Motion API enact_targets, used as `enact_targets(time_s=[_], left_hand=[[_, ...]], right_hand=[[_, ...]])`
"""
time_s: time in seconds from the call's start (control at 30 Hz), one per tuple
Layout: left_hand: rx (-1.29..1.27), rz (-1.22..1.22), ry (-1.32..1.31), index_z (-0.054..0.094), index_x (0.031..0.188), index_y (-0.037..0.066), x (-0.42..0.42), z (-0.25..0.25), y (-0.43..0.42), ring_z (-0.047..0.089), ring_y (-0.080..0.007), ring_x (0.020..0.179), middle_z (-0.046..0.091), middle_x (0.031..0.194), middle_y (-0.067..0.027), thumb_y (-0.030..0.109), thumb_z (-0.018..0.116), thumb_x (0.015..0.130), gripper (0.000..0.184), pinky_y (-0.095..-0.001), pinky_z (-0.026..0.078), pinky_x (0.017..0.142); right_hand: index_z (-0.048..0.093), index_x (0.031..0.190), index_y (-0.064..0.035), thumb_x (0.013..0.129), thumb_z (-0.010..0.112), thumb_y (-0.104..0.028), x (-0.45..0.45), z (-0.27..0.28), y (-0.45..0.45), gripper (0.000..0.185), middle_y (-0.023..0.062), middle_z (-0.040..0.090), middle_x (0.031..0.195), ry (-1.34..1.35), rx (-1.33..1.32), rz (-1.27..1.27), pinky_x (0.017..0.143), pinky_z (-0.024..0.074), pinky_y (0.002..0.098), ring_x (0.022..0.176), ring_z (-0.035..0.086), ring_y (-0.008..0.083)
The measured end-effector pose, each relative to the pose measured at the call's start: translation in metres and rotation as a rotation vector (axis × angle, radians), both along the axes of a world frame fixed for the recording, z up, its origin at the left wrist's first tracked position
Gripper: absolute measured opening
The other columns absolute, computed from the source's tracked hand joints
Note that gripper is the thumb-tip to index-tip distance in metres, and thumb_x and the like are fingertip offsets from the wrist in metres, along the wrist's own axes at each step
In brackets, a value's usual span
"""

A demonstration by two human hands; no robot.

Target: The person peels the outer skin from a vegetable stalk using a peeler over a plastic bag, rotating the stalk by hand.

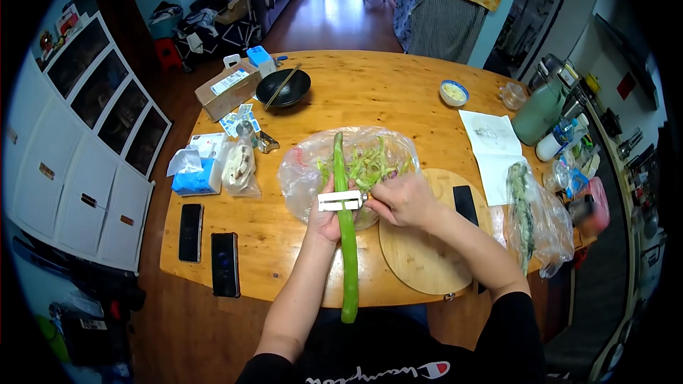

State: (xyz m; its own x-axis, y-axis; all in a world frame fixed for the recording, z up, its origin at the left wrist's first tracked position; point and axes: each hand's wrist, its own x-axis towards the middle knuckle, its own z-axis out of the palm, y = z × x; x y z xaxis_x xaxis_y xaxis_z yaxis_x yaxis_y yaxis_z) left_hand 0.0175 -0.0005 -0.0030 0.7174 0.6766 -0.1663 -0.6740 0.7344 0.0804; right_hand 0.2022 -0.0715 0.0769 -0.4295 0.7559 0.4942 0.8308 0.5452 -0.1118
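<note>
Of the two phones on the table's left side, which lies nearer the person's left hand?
The right phone, the one lower in the picture; the left phone lies farther from the left hand.

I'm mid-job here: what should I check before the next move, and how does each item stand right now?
1. Left grip holding the stalk: ok, hand around it close to the peeler.
2. Right grip on the peeler: ok, closed at its handle end.
3. Peeler crosswise on the stalk: ok.
4. Blade biting evenly: cannot tell, too small to see.
5. Stalk's near end over the bag: not ok, it reaches past the bag toward the person.
6. Board clear: not ok, a dark object lies on it.
</note>
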Motion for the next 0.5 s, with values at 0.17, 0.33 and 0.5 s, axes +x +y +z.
enact_targets(time_s=[0.17,0.33,0.5], left_hand=[[-0.131,0.050,0.000,0.060,0.127,0.009,0.002,0.002,0.000,0.057,-0.0162,0.084,0.064,0.100,-0.0100,0.027,0.052,0.106,0.029,-0.0307,0.048,0.072],[0.099,0.005,-0.077,0.055,0.129,0.011,-0.001,-0.003,0.001,0.052,-0.0137,0.078,0.057,0.094,-0.0045,0.039,0.052,0.105,0.036,-0.0272,0.048,0.070],[0.302,0.104,0.170,0.046,0.145,0.017,-0.005,-0.001,0.001,0.050,-0.0110,0.077,0.053,0.096,-0.0022,0.053,0.049,0.102,0.056,-0.0252,0.050,0.073]], right_hand=[[0.057,0.074,-0.0123,0.091,0.068,-0.033,0.004,0.003,0.020,0.029,0.0093,0.061,0.059,0.026,0.028,-0.125,0.044,0.0440,0.0413,0.052,0.061,0.0290],[0.058,0.079,-0.0095,0.092,0.068,-0.032,0.016,0.006,0.039,0.028,0.0110,0.063,0.062,0.095,0.156,-0.449,0.048,0.0463,0.0445,0.056,0.063,0.0338],[0.062,0.084,-0.0069,0.088,0.073,-0.039,0.016,0.005,0.036,0.035,0.0140,0.065,0.068,0.234,0.076,-0.530,0.055,0.0483,0.0431,0.065,0.066,0.0330]])
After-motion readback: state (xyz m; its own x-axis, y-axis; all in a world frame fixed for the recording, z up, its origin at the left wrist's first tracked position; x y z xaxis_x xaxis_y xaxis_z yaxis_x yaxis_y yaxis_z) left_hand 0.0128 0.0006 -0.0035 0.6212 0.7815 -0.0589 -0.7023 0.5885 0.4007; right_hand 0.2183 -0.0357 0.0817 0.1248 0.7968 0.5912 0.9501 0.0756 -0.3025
